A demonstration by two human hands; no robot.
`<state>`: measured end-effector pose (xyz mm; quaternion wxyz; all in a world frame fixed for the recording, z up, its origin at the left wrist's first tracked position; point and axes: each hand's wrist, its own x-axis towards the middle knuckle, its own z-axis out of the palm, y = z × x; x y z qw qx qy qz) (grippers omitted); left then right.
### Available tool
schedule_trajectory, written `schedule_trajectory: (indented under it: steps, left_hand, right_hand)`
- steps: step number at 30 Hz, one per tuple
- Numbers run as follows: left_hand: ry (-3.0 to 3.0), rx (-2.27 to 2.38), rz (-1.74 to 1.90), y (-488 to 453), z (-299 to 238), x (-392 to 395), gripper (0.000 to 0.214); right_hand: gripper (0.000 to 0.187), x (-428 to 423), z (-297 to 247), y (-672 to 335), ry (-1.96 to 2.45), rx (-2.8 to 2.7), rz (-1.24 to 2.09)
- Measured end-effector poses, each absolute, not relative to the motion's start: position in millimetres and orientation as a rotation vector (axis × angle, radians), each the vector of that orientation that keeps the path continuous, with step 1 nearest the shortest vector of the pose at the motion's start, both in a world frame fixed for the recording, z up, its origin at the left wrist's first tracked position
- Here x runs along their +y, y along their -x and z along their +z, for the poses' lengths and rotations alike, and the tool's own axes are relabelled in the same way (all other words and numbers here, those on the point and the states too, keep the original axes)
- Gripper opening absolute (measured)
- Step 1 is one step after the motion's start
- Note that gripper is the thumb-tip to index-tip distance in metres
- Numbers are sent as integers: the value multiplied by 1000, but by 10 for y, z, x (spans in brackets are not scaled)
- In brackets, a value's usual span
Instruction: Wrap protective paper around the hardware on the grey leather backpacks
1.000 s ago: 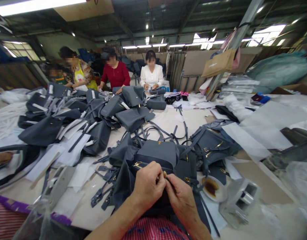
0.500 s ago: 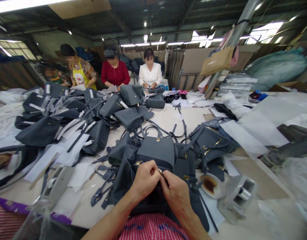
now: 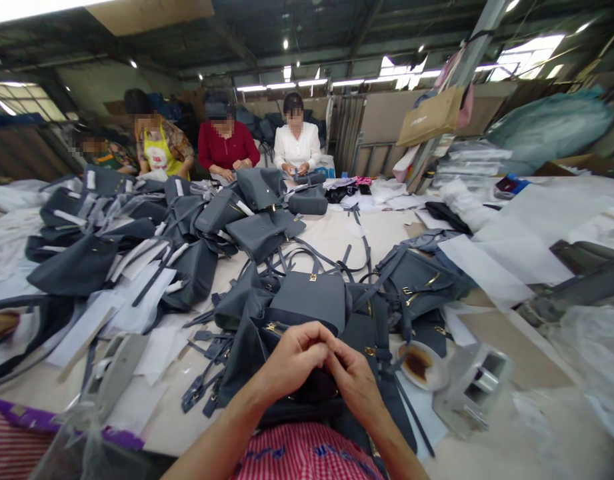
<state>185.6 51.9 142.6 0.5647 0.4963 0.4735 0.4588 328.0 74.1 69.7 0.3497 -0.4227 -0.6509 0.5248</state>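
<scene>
My left hand (image 3: pixel 291 360) and my right hand (image 3: pixel 355 383) meet over the open top of a dark grey handbag (image 3: pixel 307 303) with gold hardware, lying right before me on the table. Both hands are closed, fingertips pinched together where they touch. What they pinch is hidden between the fingers. The bag's flap with a small gold clasp (image 3: pixel 313 277) stands just beyond my knuckles. Grey straps (image 3: pixel 207 387) trail from the bag to the left.
Several more grey bags (image 3: pixel 257 233) and white paper sheets (image 3: pixel 151 293) cover the table. A small white dish of brown liquid (image 3: pixel 421 365) and a metal tool (image 3: pixel 479 383) sit at my right. Other people (image 3: pixel 225 147) work at the far end. A plastic bag (image 3: pixel 81 440) lies near left.
My hands have drawn closer together and slightly toward me. The small gold piece seen earlier between the fingertips is now hidden inside the pinch.
</scene>
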Motion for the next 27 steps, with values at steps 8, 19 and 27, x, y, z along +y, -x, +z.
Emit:
schedule_trajectory:
  steps: [8,19,27]
  left_hand:
    - [-1645,953,685,-1899,1605,215,25]
    - [-1771,2584,570,-154,1233,-365,22]
    - [-1746,2725,793,-31,759,-568,38]
  right_hand:
    - [38,778,638,-3340,1118,-1492,1471]
    - [41,823,583,-3520,1122,-1407,1466]
    - [45,1300,531,-3629,1254,-1338,1543]
